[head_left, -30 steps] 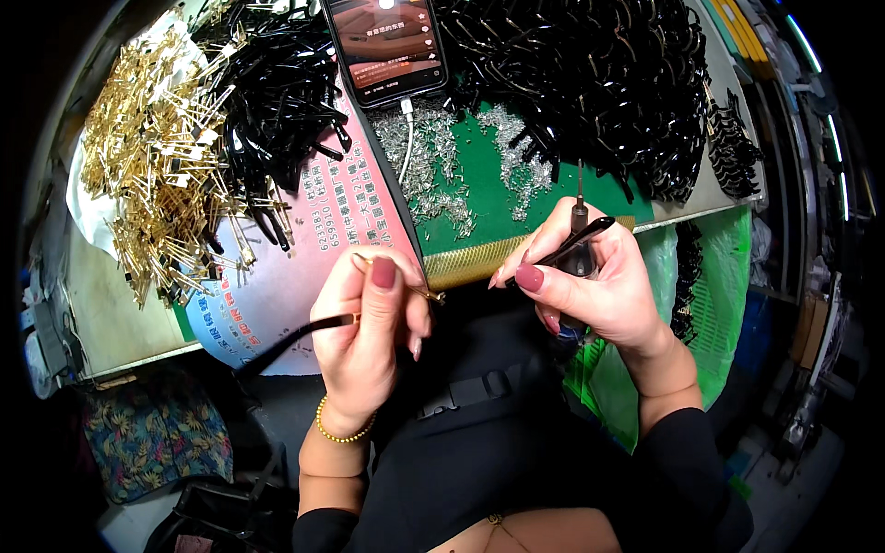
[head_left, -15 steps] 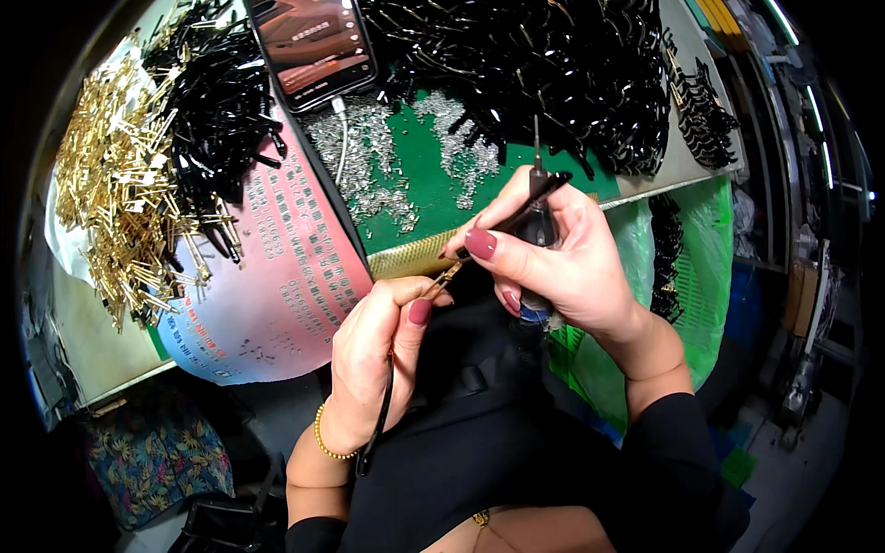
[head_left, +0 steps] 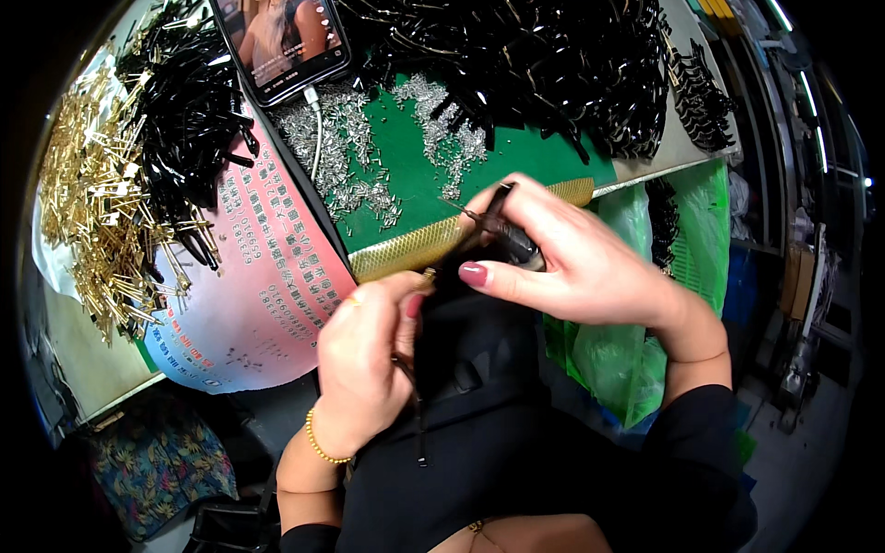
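Observation:
My left hand (head_left: 364, 346) is closed in a pinch on a thin black eyeglass temple (head_left: 421, 424). One end of the temple hangs below my palm, and a small gold tip (head_left: 429, 275) shows at my fingertips. To its right, my right hand (head_left: 576, 253) is wrapped round a dark-handled screwdriver (head_left: 513, 243), its thin shaft pointing left and up toward the mat. Dark strips by the right fingers are blurred, so I cannot tell whether a second temple is held there. Both hands are above my lap, just in front of the table's gold-patterned edge strip (head_left: 406, 251).
Small silver screw-like pieces (head_left: 341, 161) lie on the green mat (head_left: 396, 120). Black temples (head_left: 544, 74) are heaped behind. Gold metal pieces (head_left: 92, 203) pile at the left beside a pink-blue printed sheet (head_left: 267, 304). A cabled phone (head_left: 318, 69) leans there. Green bags (head_left: 627, 350) hang right.
The screwdriver has swung from upright to pointing left. My right hand has turned palm-down, and my left hand has shifted slightly left. The phone picture differs.

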